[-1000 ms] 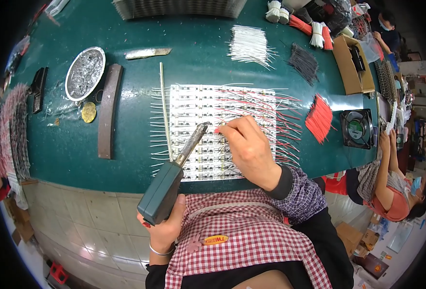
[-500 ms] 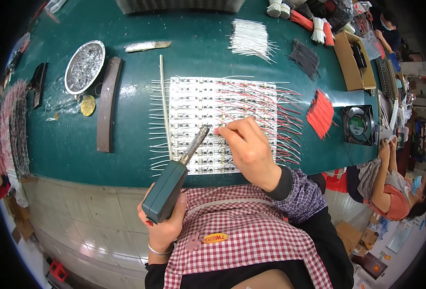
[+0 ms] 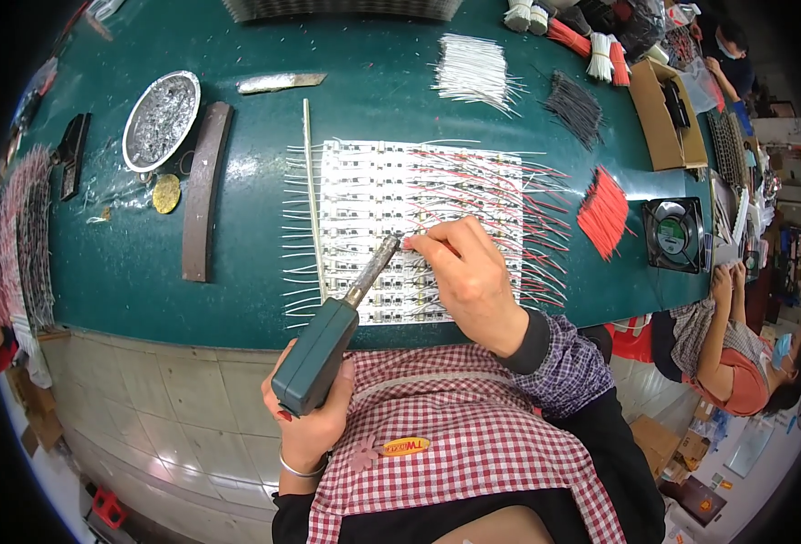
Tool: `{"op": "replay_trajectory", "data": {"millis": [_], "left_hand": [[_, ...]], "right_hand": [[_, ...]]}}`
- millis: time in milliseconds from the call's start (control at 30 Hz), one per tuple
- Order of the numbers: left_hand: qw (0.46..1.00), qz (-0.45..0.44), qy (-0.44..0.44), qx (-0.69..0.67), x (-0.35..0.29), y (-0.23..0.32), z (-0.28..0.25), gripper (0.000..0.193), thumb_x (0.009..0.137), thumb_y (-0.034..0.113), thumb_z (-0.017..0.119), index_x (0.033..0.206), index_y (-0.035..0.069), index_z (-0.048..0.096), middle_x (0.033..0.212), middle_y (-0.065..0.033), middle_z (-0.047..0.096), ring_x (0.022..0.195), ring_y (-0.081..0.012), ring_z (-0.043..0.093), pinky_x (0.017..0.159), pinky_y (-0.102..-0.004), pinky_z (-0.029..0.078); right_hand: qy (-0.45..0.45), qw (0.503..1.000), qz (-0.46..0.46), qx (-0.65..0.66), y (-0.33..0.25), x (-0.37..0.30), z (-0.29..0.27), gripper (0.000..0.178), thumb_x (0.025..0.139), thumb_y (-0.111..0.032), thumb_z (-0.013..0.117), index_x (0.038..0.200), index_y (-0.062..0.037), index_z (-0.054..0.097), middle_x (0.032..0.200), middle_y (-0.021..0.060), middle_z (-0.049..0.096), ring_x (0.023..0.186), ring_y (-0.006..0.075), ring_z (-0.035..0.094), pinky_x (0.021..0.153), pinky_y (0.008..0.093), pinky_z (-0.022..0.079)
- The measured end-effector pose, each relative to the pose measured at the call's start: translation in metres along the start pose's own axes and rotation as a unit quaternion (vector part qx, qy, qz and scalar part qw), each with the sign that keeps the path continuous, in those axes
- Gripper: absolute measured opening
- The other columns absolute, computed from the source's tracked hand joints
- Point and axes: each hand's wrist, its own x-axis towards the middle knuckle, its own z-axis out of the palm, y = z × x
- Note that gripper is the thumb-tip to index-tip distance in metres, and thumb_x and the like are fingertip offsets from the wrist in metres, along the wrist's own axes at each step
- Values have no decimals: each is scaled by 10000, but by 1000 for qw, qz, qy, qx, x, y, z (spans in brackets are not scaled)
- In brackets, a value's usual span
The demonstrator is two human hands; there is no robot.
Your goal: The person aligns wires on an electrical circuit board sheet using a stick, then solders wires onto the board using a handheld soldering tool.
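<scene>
My left hand (image 3: 317, 433) is wrapped round the dark green body of a soldering gun (image 3: 314, 355). Its metal barrel slants up and to the right, the tip over a white panel of small circuit boards (image 3: 351, 207). Close to that tip, my right hand (image 3: 478, 288) pinches thumb and forefinger together above the panel; what lies between them is too small to make out. White wires stick out along the panel's left side, and red wires (image 3: 542, 212) and pale ones fan out on the right. A thin pale rod (image 3: 309, 163) lies across the left-hand wires.
Rightward lie bundles of white wires (image 3: 471, 72), black wires (image 3: 573, 109) and red wires (image 3: 603, 214), near a fan (image 3: 675, 235) and a cardboard box (image 3: 651, 118). Leftward are a brown bar (image 3: 204, 195), a bowl (image 3: 135, 150) of metal scraps and a yellow disc (image 3: 166, 193). Another person (image 3: 736, 363) works at right.
The soldering gun and my left hand have shifted slightly up and right. My right hand stays almost where it was, still pinching above the panel.
</scene>
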Motion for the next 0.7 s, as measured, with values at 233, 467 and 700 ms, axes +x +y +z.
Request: {"op": "replay_trajectory", "data": {"millis": [233, 467, 700], "left_hand": [[1000, 14, -15, 6, 1, -4, -1, 174, 762, -34, 738, 924, -54, 678, 832, -85, 668, 677, -142, 636, 613, -264, 495], [998, 46, -25, 41, 6, 2, -1, 155, 758, -39, 733, 901, -57, 675, 826, -86, 659, 653, -144, 629, 582, -273, 481], [1000, -1, 5, 29, -11, -13, -8, 217, 766, -8, 758, 972, -54, 709, 847, -107, 721, 708, -157, 686, 645, -272, 534]], "right_hand": [[10, 1000, 5, 0, -3, 2, 1, 310, 721, 129, 649, 1006, 15, 698, 889, 97, 605, 787, 247, 580, 666, 340, 497], [-11, 1000, -3, -14, -3, 2, -2, 312, 721, 82, 633, 1024, 22, 677, 927, 100, 579, 859, 252, 556, 689, 334, 495], [-10, 1000, -7, -17, -2, 1, -1, 313, 717, 78, 634, 1023, 26, 673, 929, 102, 577, 866, 254, 558, 692, 335, 496]]}}
